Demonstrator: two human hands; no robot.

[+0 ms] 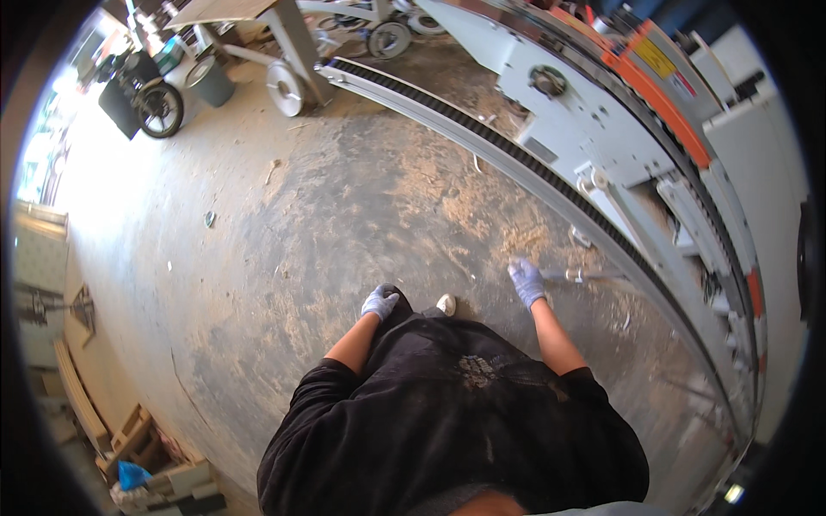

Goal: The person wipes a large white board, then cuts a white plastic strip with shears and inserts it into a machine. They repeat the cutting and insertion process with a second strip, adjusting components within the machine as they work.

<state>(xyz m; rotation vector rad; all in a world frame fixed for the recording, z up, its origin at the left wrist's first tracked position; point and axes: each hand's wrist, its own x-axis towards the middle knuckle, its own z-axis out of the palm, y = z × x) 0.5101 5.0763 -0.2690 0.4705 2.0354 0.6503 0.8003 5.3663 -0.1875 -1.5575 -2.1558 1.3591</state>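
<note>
My left hand (379,303), in a pale lavender glove, hangs beside my black-clad leg near the middle of the view. Its fingers lie loosely against the dark cloth, and I see nothing held in them. My right hand (527,283), gloved the same way, is held out to the right over the floor. Its fingers are bent and blurred, with paler tips, so their grip is unclear. The hand is nearest to the long grey rail with a black ribbed belt (516,153), but appears apart from it. One light-coloured shoe (446,304) shows between my hands.
The grey concrete floor (284,224) carries sawdust and scraps. A large white machine (559,103) with orange parts runs along the right. At the far left are a motorcycle (142,99), a grey bucket (210,82) and a table (222,10). Wood pieces (129,434) lie at lower left.
</note>
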